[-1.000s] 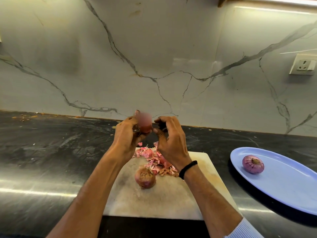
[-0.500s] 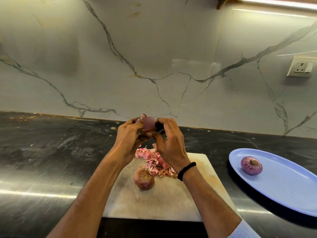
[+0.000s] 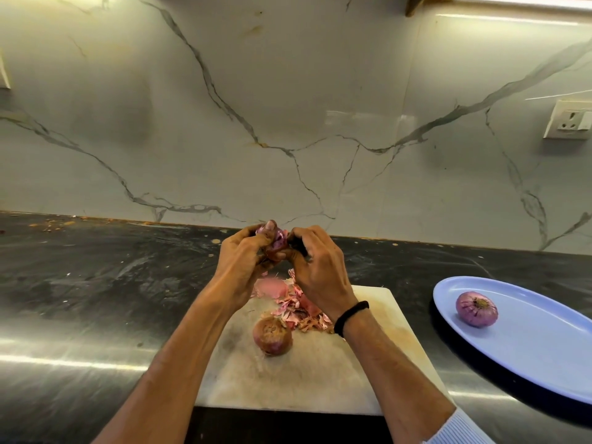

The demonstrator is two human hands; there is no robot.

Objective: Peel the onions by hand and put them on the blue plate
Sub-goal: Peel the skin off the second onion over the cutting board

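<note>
Both hands hold one red onion (image 3: 278, 241) up above the far edge of the white cutting board (image 3: 320, 379). My left hand (image 3: 245, 257) curls round the onion from the left, thumb over its top. My right hand (image 3: 315, 264) pinches its right side; most of the onion is hidden between the fingers. An unpeeled brownish onion (image 3: 272, 336) lies on the board. A peeled purple onion (image 3: 476, 309) rests on the blue plate (image 3: 538, 354) at the right.
A heap of pink onion skins (image 3: 296, 307) lies on the board behind the unpeeled onion. The board sits on a dark counter (image 3: 96, 283) against a marble wall. A wall socket (image 3: 568, 120) is at the upper right.
A pink piece of skin that stood up from the held onion has dropped onto the skin heap. The hands have closed tighter round the onion.
</note>
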